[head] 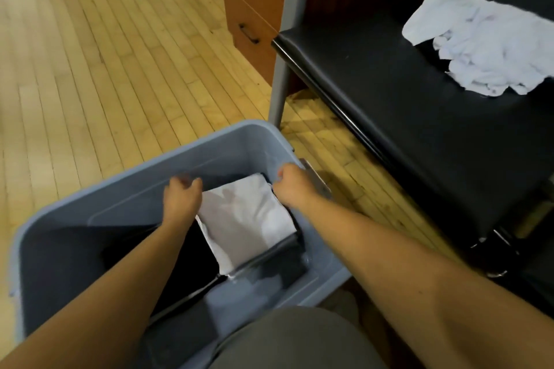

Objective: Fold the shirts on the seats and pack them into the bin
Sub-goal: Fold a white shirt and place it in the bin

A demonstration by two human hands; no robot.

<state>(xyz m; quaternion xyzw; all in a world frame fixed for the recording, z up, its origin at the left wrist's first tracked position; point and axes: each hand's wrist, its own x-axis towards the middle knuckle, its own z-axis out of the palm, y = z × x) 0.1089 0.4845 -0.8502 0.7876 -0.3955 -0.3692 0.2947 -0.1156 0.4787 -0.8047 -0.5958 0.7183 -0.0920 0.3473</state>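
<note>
Left hand (pixel 183 196) and right hand (pixel 292 186), fingers curled, flank folded white shirt (pixel 248 219) inside grey plastic bin (pixel 209 150); can't tell if pinching.

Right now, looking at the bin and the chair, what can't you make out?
Head view only:
- Left hand and right hand: fingers motion-blurred and turned away, so any grip on the folded white shirt is unclear.
- Dark clothes in the bin: count hidden by that shirt and both forearms.
- White pile on the seat: cut off by the right edge; how many shirts is unclear.
</note>
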